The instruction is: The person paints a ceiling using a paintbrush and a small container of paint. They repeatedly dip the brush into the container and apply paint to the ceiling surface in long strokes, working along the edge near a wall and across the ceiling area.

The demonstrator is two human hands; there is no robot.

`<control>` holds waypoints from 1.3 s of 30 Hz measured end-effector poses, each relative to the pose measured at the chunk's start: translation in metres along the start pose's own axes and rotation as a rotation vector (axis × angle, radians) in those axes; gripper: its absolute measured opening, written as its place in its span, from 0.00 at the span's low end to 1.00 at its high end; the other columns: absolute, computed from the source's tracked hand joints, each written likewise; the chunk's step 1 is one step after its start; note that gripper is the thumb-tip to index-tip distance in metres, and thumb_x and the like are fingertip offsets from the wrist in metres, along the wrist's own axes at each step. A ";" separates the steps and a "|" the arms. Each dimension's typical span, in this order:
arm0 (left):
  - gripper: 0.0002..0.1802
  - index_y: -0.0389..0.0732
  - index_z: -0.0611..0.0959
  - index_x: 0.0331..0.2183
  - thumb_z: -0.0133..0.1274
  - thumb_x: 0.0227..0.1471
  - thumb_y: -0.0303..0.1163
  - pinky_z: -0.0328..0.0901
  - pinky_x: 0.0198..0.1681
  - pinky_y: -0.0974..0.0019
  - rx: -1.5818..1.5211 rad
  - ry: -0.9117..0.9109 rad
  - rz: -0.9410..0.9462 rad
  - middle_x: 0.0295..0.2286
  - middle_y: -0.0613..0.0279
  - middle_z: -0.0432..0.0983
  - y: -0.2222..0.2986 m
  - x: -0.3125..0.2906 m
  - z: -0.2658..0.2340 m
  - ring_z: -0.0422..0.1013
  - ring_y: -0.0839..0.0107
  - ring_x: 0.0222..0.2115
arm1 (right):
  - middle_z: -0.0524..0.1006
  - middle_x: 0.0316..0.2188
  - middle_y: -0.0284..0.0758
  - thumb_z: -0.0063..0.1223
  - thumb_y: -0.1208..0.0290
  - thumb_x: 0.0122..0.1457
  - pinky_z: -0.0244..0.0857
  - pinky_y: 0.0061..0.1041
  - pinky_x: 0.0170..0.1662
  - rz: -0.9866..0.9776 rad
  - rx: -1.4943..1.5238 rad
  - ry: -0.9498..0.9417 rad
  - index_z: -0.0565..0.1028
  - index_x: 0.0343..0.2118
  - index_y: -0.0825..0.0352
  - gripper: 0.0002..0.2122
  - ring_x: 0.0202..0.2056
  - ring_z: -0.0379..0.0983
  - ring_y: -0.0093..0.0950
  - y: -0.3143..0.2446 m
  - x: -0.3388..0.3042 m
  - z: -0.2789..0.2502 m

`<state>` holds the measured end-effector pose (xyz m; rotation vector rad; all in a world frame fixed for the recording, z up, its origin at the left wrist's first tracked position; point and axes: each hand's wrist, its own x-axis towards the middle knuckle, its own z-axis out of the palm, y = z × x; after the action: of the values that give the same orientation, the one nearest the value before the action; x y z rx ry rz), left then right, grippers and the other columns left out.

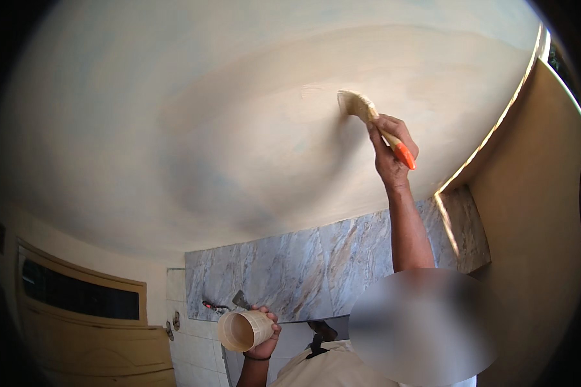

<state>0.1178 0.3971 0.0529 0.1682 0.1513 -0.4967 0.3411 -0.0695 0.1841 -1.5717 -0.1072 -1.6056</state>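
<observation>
At two o'clock, your right hand (388, 160) grips a paintbrush (360, 108), bristles against the wall (258, 116). At six o'clock, your left hand (268, 342) grasps a cream cup (258, 327).

Right hand (388, 159) high, left hand (266, 342) low

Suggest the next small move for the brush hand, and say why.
Probably a short, light stroke of the brush along the pale surface. The right hand grips it with its bristles at that surface, whose tone looks uneven. The left hand holds the cup well below, so dipping seems less immediate, though how loaded the brush is cannot be told.
</observation>
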 end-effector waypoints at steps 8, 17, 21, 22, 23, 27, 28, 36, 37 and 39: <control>0.28 0.46 0.78 0.55 0.59 0.56 0.46 0.66 0.55 0.49 -0.135 0.055 -0.031 0.53 0.60 0.73 -0.041 -0.013 0.000 0.67 0.58 0.56 | 0.82 0.38 0.37 0.65 0.83 0.58 0.75 0.29 0.43 -0.040 -0.371 0.313 0.80 0.38 0.69 0.07 0.39 0.80 0.30 0.061 0.049 -0.109; 0.29 0.48 0.77 0.56 0.60 0.55 0.46 0.66 0.55 0.50 -0.123 0.020 -0.045 0.54 0.60 0.72 -0.066 -0.002 0.020 0.67 0.59 0.56 | 0.80 0.37 0.35 0.65 0.73 0.45 0.73 0.29 0.38 -0.375 -0.163 -0.259 0.82 0.36 0.60 0.12 0.35 0.76 0.31 -0.041 -0.034 0.044; 0.29 0.47 0.78 0.56 0.61 0.55 0.45 0.66 0.55 0.50 -0.071 0.004 -0.010 0.53 0.60 0.72 -0.072 0.003 0.026 0.67 0.59 0.55 | 0.81 0.32 0.34 0.66 0.85 0.47 0.74 0.28 0.35 -0.189 -0.001 -0.096 0.81 0.35 0.63 0.13 0.33 0.79 0.32 -0.008 0.021 0.002; 0.28 0.47 0.78 0.55 0.61 0.54 0.45 0.66 0.55 0.50 -0.079 0.008 -0.008 0.53 0.60 0.72 -0.072 0.002 0.025 0.67 0.59 0.55 | 0.82 0.33 0.36 0.66 0.86 0.50 0.74 0.29 0.37 -0.146 -0.015 -0.038 0.80 0.34 0.65 0.11 0.35 0.81 0.33 0.004 0.041 -0.022; 0.28 0.47 0.79 0.55 0.61 0.54 0.45 0.66 0.55 0.50 -0.088 0.011 -0.007 0.53 0.60 0.72 -0.072 0.001 0.025 0.67 0.59 0.55 | 0.82 0.33 0.38 0.65 0.86 0.52 0.74 0.28 0.38 -0.085 -0.022 0.031 0.80 0.35 0.67 0.09 0.36 0.81 0.32 0.017 0.059 -0.048; 0.28 0.47 0.79 0.55 0.61 0.54 0.45 0.66 0.55 0.51 -0.122 0.026 -0.035 0.53 0.61 0.72 -0.076 0.000 0.023 0.67 0.59 0.55 | 0.83 0.35 0.34 0.64 0.82 0.59 0.76 0.26 0.44 0.111 -0.188 0.387 0.81 0.37 0.70 0.04 0.39 0.80 0.24 0.069 0.116 -0.139; 0.28 0.46 0.79 0.55 0.61 0.54 0.45 0.66 0.55 0.51 -0.128 0.027 -0.048 0.53 0.61 0.72 -0.078 0.001 0.022 0.67 0.59 0.55 | 0.83 0.35 0.34 0.64 0.81 0.59 0.76 0.26 0.44 0.020 -0.322 0.420 0.81 0.36 0.69 0.04 0.38 0.80 0.25 0.072 0.126 -0.152; 0.28 0.46 0.79 0.55 0.61 0.55 0.45 0.66 0.55 0.51 -0.082 0.010 -0.052 0.53 0.61 0.72 -0.090 0.010 0.023 0.67 0.59 0.55 | 0.81 0.33 0.34 0.67 0.80 0.47 0.73 0.30 0.35 -0.326 -0.436 -0.059 0.83 0.37 0.60 0.12 0.34 0.78 0.31 -0.007 0.067 -0.019; 0.27 0.47 0.79 0.55 0.61 0.55 0.45 0.66 0.54 0.51 -0.091 0.014 -0.055 0.53 0.61 0.72 -0.091 0.013 0.022 0.67 0.59 0.55 | 0.81 0.33 0.34 0.67 0.80 0.47 0.73 0.29 0.34 -0.330 -0.333 -0.119 0.83 0.36 0.60 0.12 0.34 0.78 0.31 -0.024 0.054 -0.002; 0.26 0.47 0.79 0.54 0.60 0.56 0.44 0.67 0.54 0.51 -0.101 0.016 -0.074 0.53 0.61 0.72 -0.097 0.019 0.026 0.68 0.58 0.55 | 0.80 0.33 0.33 0.67 0.81 0.48 0.72 0.28 0.33 -0.335 -0.177 -0.191 0.83 0.36 0.60 0.12 0.33 0.77 0.30 -0.030 0.045 0.003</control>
<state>0.0898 0.2990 0.0632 0.0679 0.1988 -0.5603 0.3325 -0.0715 0.2372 -1.9221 -0.3568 -1.7522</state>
